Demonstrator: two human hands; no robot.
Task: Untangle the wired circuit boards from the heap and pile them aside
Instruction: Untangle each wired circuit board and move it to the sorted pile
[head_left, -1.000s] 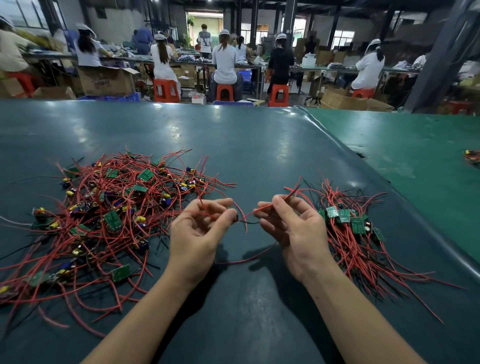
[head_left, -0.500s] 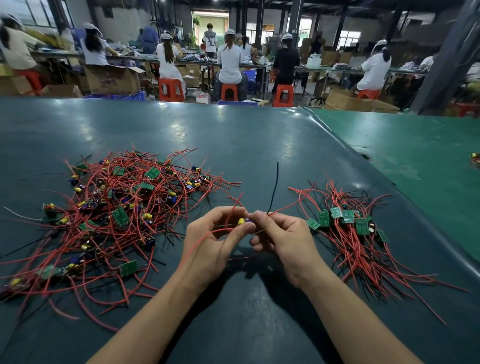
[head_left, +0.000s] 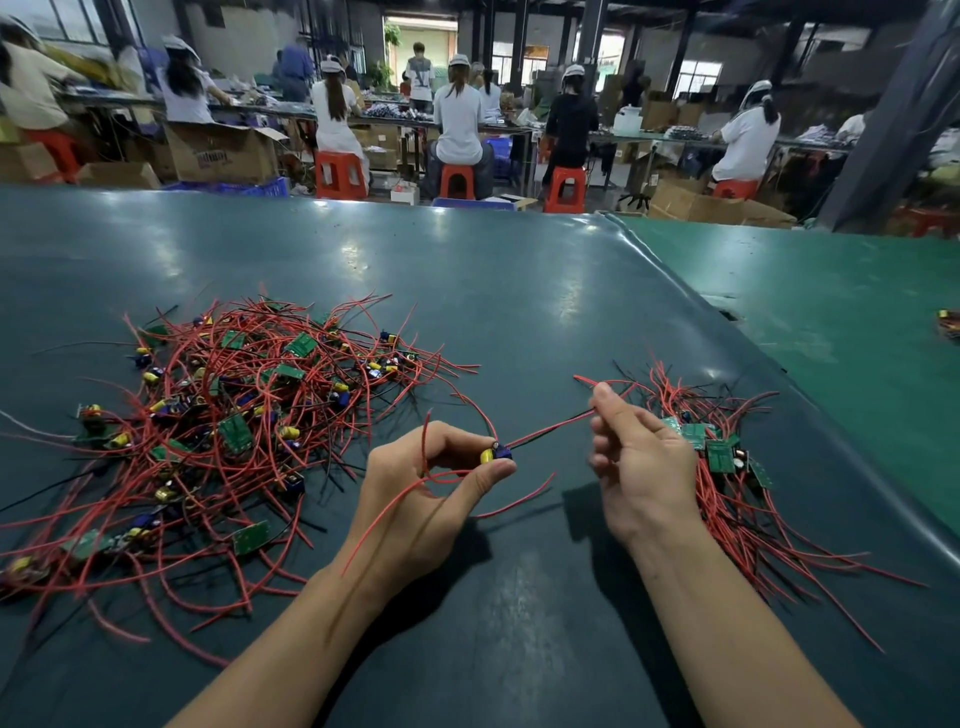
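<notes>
Right now, from the head view, the left hand (head_left: 441, 483) pinches one circuit board (head_left: 496, 454) between the heap (head_left: 223, 431) and the sorted pile (head_left: 727, 467), while the right hand (head_left: 631, 457) pinches its red wire (head_left: 550, 428) taut. Straightening seems underway — next, I'd guess, it gets laid on the pile.

A tangled heap (head_left: 228, 431) of wired boards lies on the table (head_left: 519, 312), left. A smaller pile (head_left: 727, 467) lies right. Two hands (head_left: 421, 483) are between them.

Heap (head_left: 234, 415) left; pile (head_left: 727, 467) right.
</notes>
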